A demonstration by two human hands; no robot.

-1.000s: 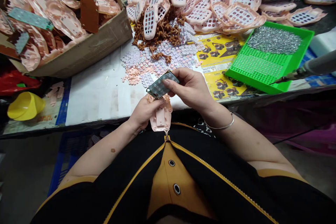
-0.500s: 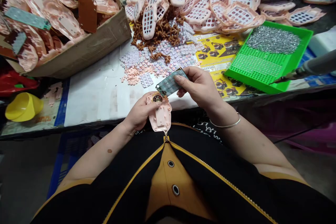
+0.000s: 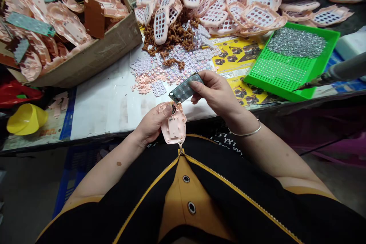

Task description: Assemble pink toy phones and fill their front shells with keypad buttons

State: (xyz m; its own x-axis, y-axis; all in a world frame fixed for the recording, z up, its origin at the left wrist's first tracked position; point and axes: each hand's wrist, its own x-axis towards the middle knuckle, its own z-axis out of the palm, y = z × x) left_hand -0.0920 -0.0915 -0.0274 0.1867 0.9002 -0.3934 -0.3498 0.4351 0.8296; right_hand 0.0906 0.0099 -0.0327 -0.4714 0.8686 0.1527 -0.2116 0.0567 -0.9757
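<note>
My left hand (image 3: 153, 122) is closed around a pink plastic shell half (image 3: 174, 126), held open side up just above my lap; a small round speaker sits at its top end. My right hand (image 3: 217, 93) pinches a grey-green circuit board (image 3: 185, 87) by its right end. The board tilts down to the left, its lower corner touching the shell's top by the speaker. Both hands hover at the near edge of the white-covered table (image 3: 105, 103).
A cardboard box (image 3: 94, 53) of pink shells and boards stands at the back left. Pink keypad fronts (image 3: 228, 0), brown rubber pieces (image 3: 177, 34) and small button pads (image 3: 166, 66) are heaped behind my hands. A green tray (image 3: 286, 70) with screws lies right, a yellow scoop (image 3: 25, 119) left.
The board, at first lying over the shell, has been lifted off to the right, which uncovers the speaker. It now hangs tilted with one corner at the shell's top.
</note>
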